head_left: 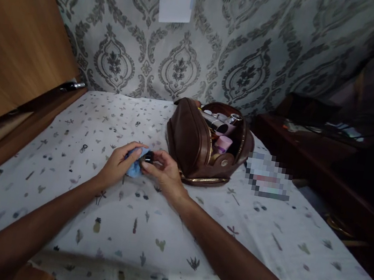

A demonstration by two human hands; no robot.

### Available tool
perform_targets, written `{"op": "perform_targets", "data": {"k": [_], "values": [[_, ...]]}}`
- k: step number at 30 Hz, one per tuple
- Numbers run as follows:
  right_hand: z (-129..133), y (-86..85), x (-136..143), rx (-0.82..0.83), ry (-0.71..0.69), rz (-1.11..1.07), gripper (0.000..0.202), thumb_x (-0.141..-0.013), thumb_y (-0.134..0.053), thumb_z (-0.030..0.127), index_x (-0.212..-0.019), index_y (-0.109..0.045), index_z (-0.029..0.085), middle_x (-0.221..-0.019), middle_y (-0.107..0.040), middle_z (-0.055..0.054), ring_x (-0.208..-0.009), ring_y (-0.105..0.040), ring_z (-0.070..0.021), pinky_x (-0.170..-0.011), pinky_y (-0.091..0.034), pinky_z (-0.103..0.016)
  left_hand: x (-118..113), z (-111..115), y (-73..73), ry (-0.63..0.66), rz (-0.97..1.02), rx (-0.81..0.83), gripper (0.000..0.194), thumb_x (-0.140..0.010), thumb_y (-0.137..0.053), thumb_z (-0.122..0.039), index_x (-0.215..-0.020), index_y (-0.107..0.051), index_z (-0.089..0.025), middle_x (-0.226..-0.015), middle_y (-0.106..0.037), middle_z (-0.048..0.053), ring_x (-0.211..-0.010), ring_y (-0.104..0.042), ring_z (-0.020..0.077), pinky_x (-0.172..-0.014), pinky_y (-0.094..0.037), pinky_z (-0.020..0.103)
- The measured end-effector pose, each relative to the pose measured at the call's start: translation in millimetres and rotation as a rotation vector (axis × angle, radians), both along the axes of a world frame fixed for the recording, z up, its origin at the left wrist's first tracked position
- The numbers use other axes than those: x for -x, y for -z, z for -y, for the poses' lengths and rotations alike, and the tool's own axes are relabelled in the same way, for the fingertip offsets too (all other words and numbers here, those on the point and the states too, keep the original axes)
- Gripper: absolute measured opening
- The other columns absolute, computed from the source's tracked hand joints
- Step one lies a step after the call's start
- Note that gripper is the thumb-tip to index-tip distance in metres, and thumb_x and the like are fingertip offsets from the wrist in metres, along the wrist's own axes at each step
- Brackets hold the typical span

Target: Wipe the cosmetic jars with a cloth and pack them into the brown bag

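My left hand [122, 162] is closed on a crumpled blue cloth [135, 170], which hangs a little below the fingers. Right against the cloth, my right hand [166, 173] grips a small dark item with a shiny black end [149, 157]; its kind is hard to make out, and fingers and cloth cover part of it. Just beyond my right hand stands a brown leather toiletry bag [190, 133] with its gold zip undone. Inside lie several cosmetic containers, among them a pink-capped one [223, 144] and a black and silver tube [215, 122].
A white patterned cloth covers the table [85, 247]. A pixelated flat item [268, 176] lies right of the bag. At the left rises a wooden panel [22, 38], with a rolled tube [0, 131] at its foot. Dark furniture [299, 150] borders the right side; a patterned wall closes the back.
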State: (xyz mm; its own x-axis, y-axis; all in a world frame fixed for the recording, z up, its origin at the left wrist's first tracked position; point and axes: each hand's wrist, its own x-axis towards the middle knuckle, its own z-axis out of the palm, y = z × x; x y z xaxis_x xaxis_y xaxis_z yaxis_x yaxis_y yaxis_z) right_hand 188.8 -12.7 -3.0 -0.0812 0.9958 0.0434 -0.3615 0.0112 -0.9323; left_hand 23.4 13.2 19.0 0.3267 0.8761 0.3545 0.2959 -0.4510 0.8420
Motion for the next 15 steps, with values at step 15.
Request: {"op": "perform_targets", "data": {"k": [15], "values": [[3,-3.9,-7,-0.394,0.142,0.414,0.041,-0.071,-0.084,0.036,-0.109,-0.072,0.028,-0.1,-0.062,-0.003,-0.074,-0.057,-0.0159,-0.067,-0.05,-0.03,-6,-8,17.5,0.079,0.36,0.457,0.053,-0.081,-0.062,-0.07,-0.091,-0.061,-0.018,-0.086,-0.062,0.003,-0.081,-0.057,0.0183,-0.072,-0.05,0.03]]}}
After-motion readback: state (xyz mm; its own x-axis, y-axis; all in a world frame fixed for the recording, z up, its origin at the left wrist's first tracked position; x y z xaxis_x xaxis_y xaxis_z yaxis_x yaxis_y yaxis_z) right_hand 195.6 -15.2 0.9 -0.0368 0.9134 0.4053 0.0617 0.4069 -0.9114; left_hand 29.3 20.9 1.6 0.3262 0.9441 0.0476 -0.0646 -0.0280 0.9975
